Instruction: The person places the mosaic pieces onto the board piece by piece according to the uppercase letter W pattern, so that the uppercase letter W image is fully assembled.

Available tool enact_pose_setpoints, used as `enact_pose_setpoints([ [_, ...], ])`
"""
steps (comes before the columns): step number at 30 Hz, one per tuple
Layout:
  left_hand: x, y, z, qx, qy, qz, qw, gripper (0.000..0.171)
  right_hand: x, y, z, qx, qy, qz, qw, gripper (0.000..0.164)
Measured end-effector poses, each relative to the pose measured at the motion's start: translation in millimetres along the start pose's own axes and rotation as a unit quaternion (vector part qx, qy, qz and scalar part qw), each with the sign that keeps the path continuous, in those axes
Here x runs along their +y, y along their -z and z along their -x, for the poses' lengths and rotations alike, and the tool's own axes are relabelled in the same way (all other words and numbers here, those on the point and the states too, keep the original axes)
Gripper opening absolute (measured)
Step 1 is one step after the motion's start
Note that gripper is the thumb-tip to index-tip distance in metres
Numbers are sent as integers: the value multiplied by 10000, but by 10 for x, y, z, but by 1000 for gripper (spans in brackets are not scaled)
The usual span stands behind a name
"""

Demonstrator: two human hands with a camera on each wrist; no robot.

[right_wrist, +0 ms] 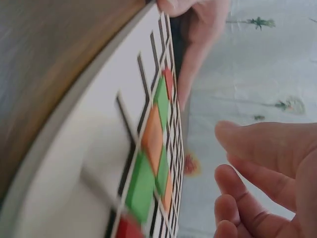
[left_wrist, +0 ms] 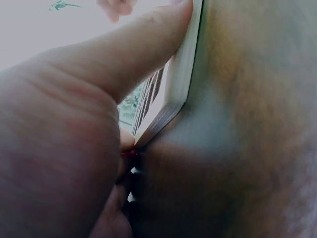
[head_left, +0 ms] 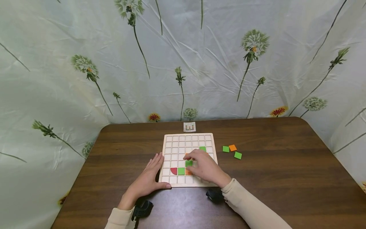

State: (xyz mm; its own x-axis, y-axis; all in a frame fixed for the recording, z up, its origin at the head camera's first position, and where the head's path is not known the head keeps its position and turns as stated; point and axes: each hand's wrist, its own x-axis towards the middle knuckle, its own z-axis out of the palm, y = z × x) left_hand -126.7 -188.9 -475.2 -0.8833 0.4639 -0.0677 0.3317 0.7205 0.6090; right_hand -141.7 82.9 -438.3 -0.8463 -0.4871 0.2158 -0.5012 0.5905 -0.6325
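Note:
A pale gridded board (head_left: 173,143) lies on the table. My left hand (head_left: 147,176) braces its near left corner, thumb along the front edge and straight fingers beside the left side. Over the board's middle hovers my right hand (head_left: 207,167); in the right wrist view nothing sits between its loosely bent fingers (right_wrist: 230,181) and thumb. A red rounded tile (head_left: 173,171), a green tile (head_left: 181,171) and an orange tile (right_wrist: 152,134) form part of a row. Farther up are another green tile (head_left: 188,163) and one at upper right (head_left: 202,148). The right hand partly hides the pieces.
Right of the board lie two loose green tiles (head_left: 226,149) and an orange tile (head_left: 233,148). A small patterned card (head_left: 189,127) lies behind the board. The brown table (head_left: 274,165) meets a flower-printed curtain (head_left: 211,82) at its back edge.

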Motion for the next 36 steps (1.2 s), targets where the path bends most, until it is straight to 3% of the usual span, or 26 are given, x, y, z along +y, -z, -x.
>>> enact_pose_setpoints([
  [9,-1,-3,-1,-30,66,2,10000,121,293,314,232,289,-738,253,9965,29],
  [18,-6,-6,-7,-4,31,-15,10000,121,628,602,522,666,-897,340,9932,30],
  [36,-8,-6,0,-23,64,9,10000,121,1000,877,845,873,-1658,308,9818,37],
])
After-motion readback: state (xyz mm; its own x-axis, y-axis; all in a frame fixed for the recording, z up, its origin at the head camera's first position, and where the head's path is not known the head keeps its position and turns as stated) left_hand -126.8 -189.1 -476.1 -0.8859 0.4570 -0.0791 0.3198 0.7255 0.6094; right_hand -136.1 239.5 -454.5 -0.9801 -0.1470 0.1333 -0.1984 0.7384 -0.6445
